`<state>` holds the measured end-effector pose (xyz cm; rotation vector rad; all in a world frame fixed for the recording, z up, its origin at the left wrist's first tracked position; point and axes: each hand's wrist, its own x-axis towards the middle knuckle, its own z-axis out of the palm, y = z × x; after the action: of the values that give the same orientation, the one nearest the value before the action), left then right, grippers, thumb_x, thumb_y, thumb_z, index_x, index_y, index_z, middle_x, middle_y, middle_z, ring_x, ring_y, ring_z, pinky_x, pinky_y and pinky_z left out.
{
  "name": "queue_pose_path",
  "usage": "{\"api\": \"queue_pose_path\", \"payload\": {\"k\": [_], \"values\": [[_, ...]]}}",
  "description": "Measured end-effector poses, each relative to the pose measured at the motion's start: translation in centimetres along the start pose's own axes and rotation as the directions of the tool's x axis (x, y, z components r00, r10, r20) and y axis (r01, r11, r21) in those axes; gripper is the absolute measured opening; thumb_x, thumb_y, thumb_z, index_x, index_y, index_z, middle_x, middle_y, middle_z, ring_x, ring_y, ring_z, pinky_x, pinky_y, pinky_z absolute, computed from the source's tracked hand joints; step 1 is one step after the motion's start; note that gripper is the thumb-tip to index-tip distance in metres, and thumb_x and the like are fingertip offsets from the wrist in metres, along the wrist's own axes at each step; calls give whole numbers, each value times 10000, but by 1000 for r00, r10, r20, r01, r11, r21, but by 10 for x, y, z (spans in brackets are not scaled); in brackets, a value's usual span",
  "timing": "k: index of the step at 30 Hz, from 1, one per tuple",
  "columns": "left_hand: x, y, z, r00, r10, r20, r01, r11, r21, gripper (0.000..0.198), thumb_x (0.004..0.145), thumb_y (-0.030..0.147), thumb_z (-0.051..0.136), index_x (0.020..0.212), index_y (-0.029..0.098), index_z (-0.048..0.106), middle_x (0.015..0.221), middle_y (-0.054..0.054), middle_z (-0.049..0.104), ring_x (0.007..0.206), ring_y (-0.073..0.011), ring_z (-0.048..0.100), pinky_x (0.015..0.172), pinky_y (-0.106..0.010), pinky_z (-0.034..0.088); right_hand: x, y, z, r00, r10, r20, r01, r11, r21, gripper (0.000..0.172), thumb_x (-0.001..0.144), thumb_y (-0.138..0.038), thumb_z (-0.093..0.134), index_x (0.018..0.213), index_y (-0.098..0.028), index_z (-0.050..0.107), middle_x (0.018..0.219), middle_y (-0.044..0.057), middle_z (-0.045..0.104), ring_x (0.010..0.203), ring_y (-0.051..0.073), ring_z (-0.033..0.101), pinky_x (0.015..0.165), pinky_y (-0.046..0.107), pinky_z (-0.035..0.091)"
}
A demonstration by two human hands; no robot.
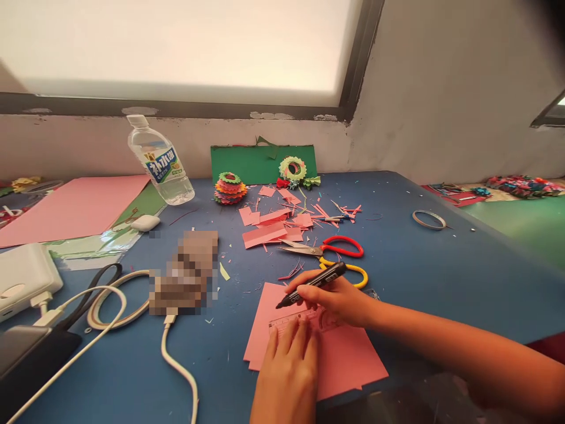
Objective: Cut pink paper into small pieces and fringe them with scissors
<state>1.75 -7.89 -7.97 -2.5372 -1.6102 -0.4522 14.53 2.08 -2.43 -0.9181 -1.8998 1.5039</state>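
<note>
In my right hand (329, 294) is a black marker pen (311, 287), its dark tip pointing left and down over pink paper (348, 359). The fingers are wrapped round the barrel. My left hand (291, 365) lies flat, fingers stretched out, pressing a clear plastic ruler (282, 321) onto the pink sheets. Part of the ruler is hidden under the fingers and the right hand. Just beyond my right hand rest scissors (324, 250) with one red and one yellow handle, blades apart. Whether the marker tip touches the paper, I cannot tell.
Pink paper scraps (273, 227) litter the blue table behind the scissors. Farther back are a folded paper ornament (229, 189), green card (247, 165) and a water bottle (161, 162). White cables (176, 359), a tape roll (429, 219) and a power bank (26, 280) lie around.
</note>
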Motion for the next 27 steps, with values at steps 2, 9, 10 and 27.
{"api": "queue_pose_path", "payload": {"k": [2,9,10,27], "values": [[-2,0,7,999,-5,-39,5,1000,0,496,779,-17,308,1184,178,517,1213,-52,553,1126,-222,491,907,-382,424,8,6,11,999,4,34,-6,999,44,229,784,-320,509,866,-141,626,702,10,561,606,94,501,548,215,420],[-7,-3,20,993,-19,-116,19,1000,-8,459,834,38,299,1201,224,502,1237,-21,532,1139,-202,481,920,-369,413,12,15,20,1000,-26,-15,27,998,61,206,772,-289,501,833,-131,619,648,-4,531,561,83,483,518,206,405],[-7,-4,20,993,-13,-116,13,1000,-5,467,834,30,285,1203,220,499,1234,-21,533,1140,-199,481,920,-370,413,11,15,19,999,-17,-27,19,998,68,213,772,-297,498,831,-130,617,640,-5,528,554,83,480,513,206,405],[-3,-3,6,999,-28,-34,25,998,-60,501,783,16,326,1241,170,456,1250,-34,520,1167,-217,450,937,-372,407,11,15,21,998,-65,-11,64,994,-92,146,727,-196,477,727,-142,612,686,21,618,684,137,580,621,231,465]]}}
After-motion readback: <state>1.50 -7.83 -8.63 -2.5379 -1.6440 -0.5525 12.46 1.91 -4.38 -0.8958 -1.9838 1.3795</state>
